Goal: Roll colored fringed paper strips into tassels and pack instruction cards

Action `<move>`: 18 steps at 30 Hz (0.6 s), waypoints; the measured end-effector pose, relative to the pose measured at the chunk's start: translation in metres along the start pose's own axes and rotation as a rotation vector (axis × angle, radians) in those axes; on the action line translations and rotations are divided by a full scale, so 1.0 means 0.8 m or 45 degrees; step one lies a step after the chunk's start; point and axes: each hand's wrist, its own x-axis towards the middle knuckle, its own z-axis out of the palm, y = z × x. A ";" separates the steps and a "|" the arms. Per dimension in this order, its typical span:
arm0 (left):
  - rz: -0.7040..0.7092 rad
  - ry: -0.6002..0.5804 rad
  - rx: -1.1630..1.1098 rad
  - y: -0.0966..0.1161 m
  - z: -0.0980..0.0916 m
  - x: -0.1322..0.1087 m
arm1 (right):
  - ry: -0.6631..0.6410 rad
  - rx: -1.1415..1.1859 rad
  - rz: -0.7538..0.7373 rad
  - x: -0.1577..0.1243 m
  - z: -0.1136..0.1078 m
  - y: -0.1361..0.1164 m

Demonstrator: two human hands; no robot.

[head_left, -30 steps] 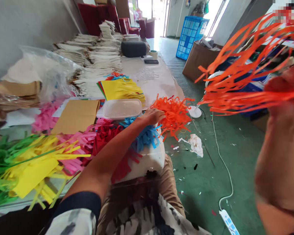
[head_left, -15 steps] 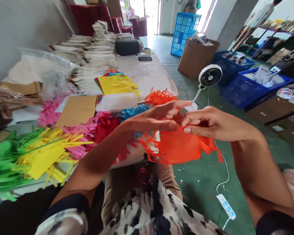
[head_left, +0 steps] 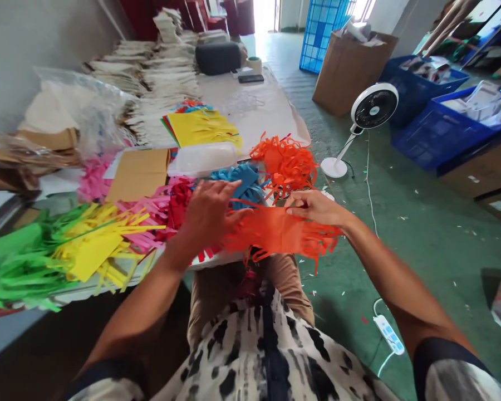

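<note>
A fringed orange paper sheet (head_left: pixel 275 231) is stretched between my two hands over the table's near edge and my lap. My left hand (head_left: pixel 211 214) lies on its left end with fingers spread and thumb under it. My right hand (head_left: pixel 313 206) pinches its upper right edge. Just beyond the hands sit a pile of orange fringed paper (head_left: pixel 286 161), a blue fringed pile (head_left: pixel 237 181) and a red one (head_left: pixel 177 203).
Yellow (head_left: pixel 100 248), green (head_left: pixel 12 267) and pink (head_left: pixel 94 178) fringed sheets cover the table's left side. A clear plastic box (head_left: pixel 204 159), brown card (head_left: pixel 140 172) and stacked cream bags (head_left: pixel 167 72) lie further back. On the green floor stand a white fan (head_left: pixel 371 111), a power strip (head_left: pixel 388 334), blue crates (head_left: pixel 442 128).
The orange sheet came down from in front of my face to lap height. Both hands moved onto it and have spread it out flat. My view tilted slightly downward.
</note>
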 end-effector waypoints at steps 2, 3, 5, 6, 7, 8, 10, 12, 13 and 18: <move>0.295 0.003 -0.050 0.027 0.023 -0.020 | 0.021 -0.047 0.012 0.004 0.005 0.011; 0.444 -0.090 -0.108 0.040 0.040 -0.030 | 0.033 -0.078 0.019 0.004 0.007 0.014; 0.561 -0.217 -0.179 0.061 0.079 -0.049 | 0.066 -0.154 0.040 0.000 0.008 0.015; 0.522 -0.213 -0.187 0.067 0.098 -0.058 | 0.099 -0.189 0.057 -0.005 0.009 0.012; 0.464 -0.178 -0.199 0.071 0.115 -0.065 | 0.148 -0.239 0.067 -0.013 0.011 0.007; 0.416 -0.138 -0.224 0.072 0.128 -0.071 | 0.201 -0.315 0.062 -0.024 0.014 0.000; 0.318 -0.027 -0.306 0.072 0.144 -0.077 | 0.280 -0.527 -0.010 -0.051 0.027 -0.017; 0.259 0.059 -0.392 0.071 0.146 -0.078 | 0.228 -0.736 -0.153 -0.080 0.049 -0.033; 0.242 0.087 -0.416 0.071 0.145 -0.077 | 0.196 -0.780 -0.190 -0.093 0.062 -0.038; 0.244 0.098 -0.410 0.078 0.132 -0.071 | 0.321 -0.842 -0.143 -0.119 0.111 -0.032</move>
